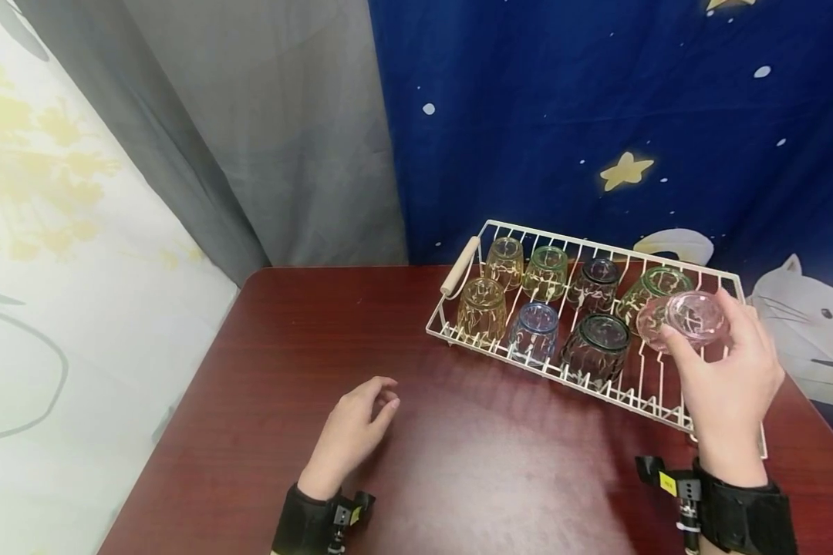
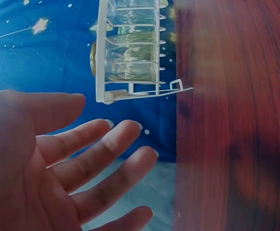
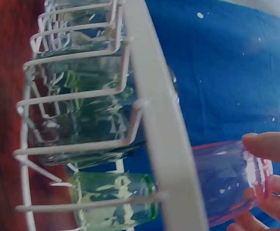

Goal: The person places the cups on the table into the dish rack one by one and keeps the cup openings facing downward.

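Observation:
A pink glass, bottom up, is gripped by my right hand over the right part of a white wire rack. In the right wrist view, thumb and fingers hold the pink glass near its base, just past the rack's rim. Upside-down glasses stand in the rack: a blue one, a dark grey one, a green one and several more in amber, grey and green. My left hand hovers over the table with fingers loosely bent, holding nothing.
The rack has a wooden handle at its left end and stands on a dark red wooden table. Behind the table hang a blue star-patterned curtain and a grey one. Both wrists wear black straps with cameras.

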A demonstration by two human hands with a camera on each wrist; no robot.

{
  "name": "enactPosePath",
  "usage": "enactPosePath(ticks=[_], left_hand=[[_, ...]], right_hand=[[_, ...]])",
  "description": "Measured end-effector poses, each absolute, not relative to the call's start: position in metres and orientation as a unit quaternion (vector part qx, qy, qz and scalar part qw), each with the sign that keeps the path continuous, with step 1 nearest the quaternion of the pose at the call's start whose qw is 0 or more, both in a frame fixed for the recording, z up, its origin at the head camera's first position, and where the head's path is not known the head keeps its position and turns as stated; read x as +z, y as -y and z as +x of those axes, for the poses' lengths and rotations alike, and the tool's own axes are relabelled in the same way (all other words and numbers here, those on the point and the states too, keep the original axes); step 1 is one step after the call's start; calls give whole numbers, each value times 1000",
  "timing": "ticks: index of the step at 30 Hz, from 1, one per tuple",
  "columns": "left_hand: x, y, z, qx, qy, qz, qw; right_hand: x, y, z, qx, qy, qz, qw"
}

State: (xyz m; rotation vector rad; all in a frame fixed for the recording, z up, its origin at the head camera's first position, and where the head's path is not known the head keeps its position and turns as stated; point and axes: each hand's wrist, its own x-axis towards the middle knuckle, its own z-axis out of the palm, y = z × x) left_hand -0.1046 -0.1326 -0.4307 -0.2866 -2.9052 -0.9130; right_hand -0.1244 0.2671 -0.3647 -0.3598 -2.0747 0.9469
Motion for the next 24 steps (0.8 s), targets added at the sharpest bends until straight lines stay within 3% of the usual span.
enactPosePath(ticks=[5, 11, 15, 24], left_hand=[[-433, 134, -103, -283, 954, -95, 20], [-436, 135, -102, -283, 954, -97, 7], [-437, 136, -102, -278, 954, -109, 0], [-438, 133, -101, -284, 953, -109, 14]], right_hand=[[-373, -274, -120, 355, 848, -183, 348], [-382, -283, -115, 310, 907, -190, 214], [-387, -284, -117, 291, 925, -189, 154], [-389, -287, -117, 264, 941, -188, 101]])
